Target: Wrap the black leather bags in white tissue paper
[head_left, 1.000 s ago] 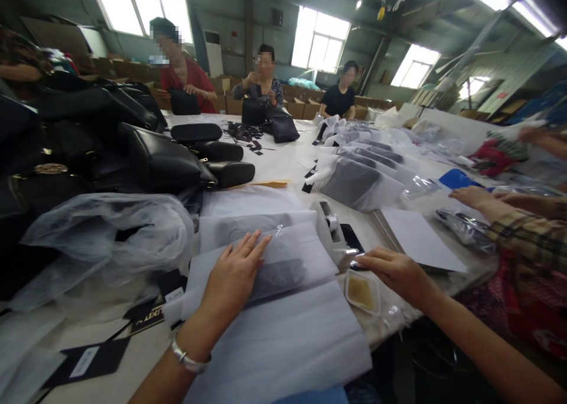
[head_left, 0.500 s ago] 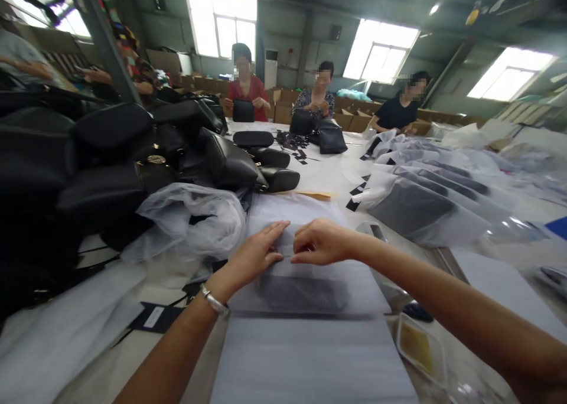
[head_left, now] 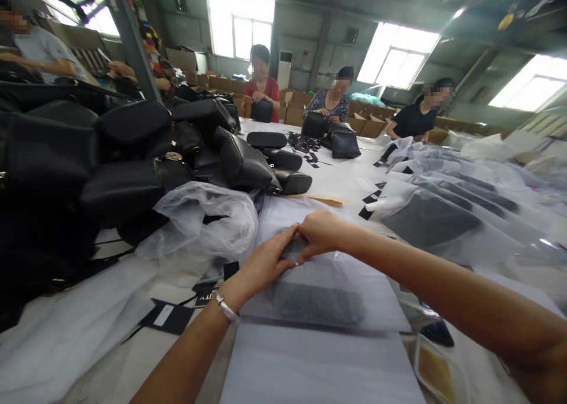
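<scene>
A translucent plastic bag [head_left: 319, 274] lies in front of me on a stack of white sheets or bags, with a dark, flat-based black handbag [head_left: 316, 303] showing through it. My left hand [head_left: 272, 253] rests at the plastic's far part, thumb and fingers around a dark bulge. Meeting it fingertip to fingertip, my right hand [head_left: 323, 233] has curled fingers and grips the same plastic. Exactly what lies between the fingertips is partly hidden. A silvery bracelet [head_left: 227, 306] circles my left wrist.
Black handbags [head_left: 128, 185] are heaped at left, beside crumpled clear plastic [head_left: 208, 221]. Bagged handbags [head_left: 429, 218] line the right. Black tags [head_left: 166, 316] lie near my left forearm; a plastic tub [head_left: 438, 368] stands at lower right. Several people work across the table [head_left: 332, 176].
My hands have come together over the plastic, the fingertips now meeting, and a dark bulge shows between them. The view has swung slightly left, so everything sits further right.
</scene>
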### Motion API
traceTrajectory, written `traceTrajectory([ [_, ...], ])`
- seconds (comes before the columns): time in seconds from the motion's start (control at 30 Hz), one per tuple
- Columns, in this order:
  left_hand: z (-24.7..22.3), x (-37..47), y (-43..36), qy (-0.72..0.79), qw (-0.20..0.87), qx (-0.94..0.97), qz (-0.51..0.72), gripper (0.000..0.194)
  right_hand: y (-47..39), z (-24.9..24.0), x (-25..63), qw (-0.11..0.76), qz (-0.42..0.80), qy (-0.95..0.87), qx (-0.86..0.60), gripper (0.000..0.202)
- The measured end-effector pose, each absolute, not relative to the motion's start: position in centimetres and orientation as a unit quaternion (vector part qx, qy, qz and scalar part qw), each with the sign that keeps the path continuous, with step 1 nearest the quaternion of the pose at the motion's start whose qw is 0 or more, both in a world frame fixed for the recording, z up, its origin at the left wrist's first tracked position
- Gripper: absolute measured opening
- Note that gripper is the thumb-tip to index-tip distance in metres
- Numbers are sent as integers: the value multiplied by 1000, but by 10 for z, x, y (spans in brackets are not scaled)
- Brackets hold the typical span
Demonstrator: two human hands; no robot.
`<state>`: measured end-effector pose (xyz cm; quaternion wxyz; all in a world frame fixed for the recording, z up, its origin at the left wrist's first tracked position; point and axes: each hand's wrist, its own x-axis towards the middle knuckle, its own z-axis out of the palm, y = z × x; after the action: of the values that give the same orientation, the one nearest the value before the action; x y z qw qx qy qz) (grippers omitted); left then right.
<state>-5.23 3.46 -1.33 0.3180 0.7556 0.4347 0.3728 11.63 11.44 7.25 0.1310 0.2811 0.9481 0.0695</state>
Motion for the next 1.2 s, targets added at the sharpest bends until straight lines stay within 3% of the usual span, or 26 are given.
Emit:
traceTrajectory([
  [0.13, -12, -53, 33, 437, 325, 755, 364, 74, 134, 67, 141, 92, 2, 928, 360, 58],
  [0.3, -3, -57, 28, 421, 313, 776, 349, 58, 125, 62, 195, -42, -16, 865, 500, 27],
  [0.43, 13, -44, 25, 479, 215, 768, 366, 39, 67, 53, 227, -186, -60, 841, 504, 29],
  [0.5, 19, -26, 27, 501, 150, 766, 374, 40, 31, 44, 234, -240, -96, 853, 454, 34],
  [0.63, 9, 16, 34, 499, 16, 811, 303, 54, -25, 11, 234, -197, -129, 892, 385, 70],
  [0.73, -11, 33, 44, 500, -26, 831, 243, 53, -39, -22, 227, -166, -136, 903, 372, 93],
  [0.77, -16, 35, 49, 505, -27, 830, 236, 52, -39, -32, 224, -175, -123, 901, 376, 94],
  [0.87, -24, 29, 64, 507, 15, 832, 225, 51, -32, -53, 217, -208, -69, 892, 396, 65],
  [0.93, -20, 17, 69, 508, 70, 820, 253, 51, -25, -52, 215, -226, -46, 886, 402, 57],
  [1.07, -4, -25, 56, 546, 121, 735, 383, 54, -3, -13, 218, -208, -83, 893, 391, 67],
  [1.2, -3, -63, 29, 618, 162, 658, 397, 62, 34, 43, 224, -202, -105, 883, 411, 66],
])
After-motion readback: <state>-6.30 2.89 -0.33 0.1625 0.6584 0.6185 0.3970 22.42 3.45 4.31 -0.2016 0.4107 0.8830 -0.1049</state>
